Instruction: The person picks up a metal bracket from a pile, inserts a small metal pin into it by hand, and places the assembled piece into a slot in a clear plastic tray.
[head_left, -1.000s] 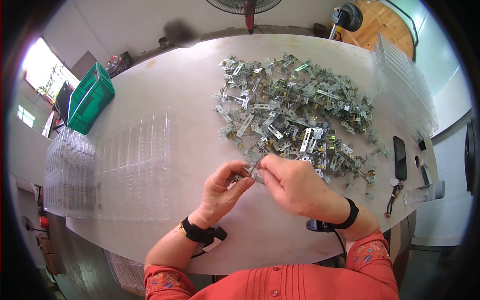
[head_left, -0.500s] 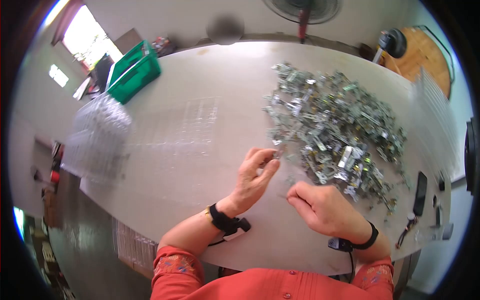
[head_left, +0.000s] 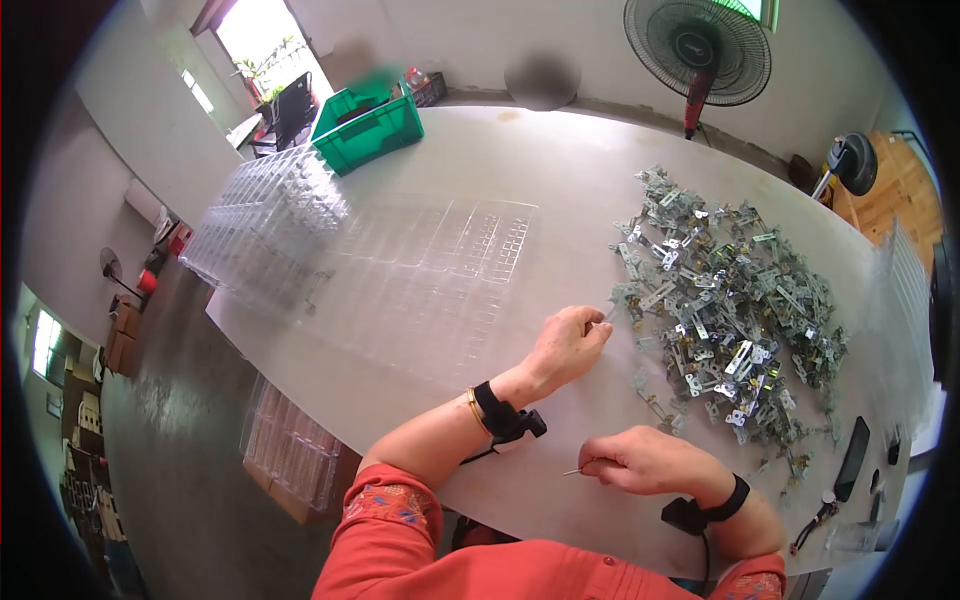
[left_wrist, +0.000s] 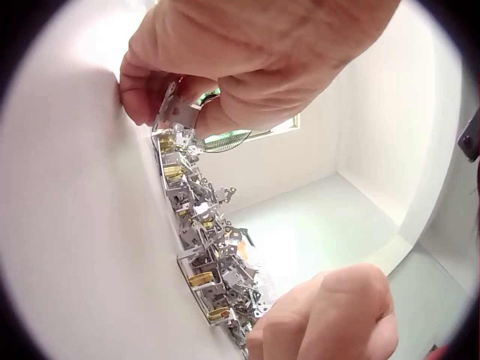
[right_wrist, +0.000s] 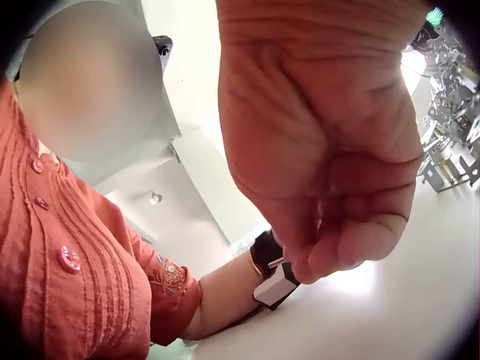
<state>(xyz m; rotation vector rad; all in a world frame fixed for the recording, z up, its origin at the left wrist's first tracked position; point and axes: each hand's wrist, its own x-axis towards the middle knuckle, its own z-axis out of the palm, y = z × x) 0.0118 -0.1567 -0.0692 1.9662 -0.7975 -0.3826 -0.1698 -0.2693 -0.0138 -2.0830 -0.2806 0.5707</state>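
A pale table [head_left: 560, 180] carries a heap of metal parts [head_left: 735, 320], just right of the left hand [head_left: 570, 345] and beyond the right hand [head_left: 645, 462]. Clear trays [head_left: 425, 262] lie left of the left hand, a taller stack [head_left: 262, 220] farther left. A phone [head_left: 853, 460] and clear bottle [head_left: 853, 538] lie right of the right hand.

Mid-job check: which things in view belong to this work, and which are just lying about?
Likely in the job:
left hand, pinching a metal part
right hand, holding a thin rod
pile of similar parts
clear plastic trays, possibly

Apparently just lying about:
black phone
green crate
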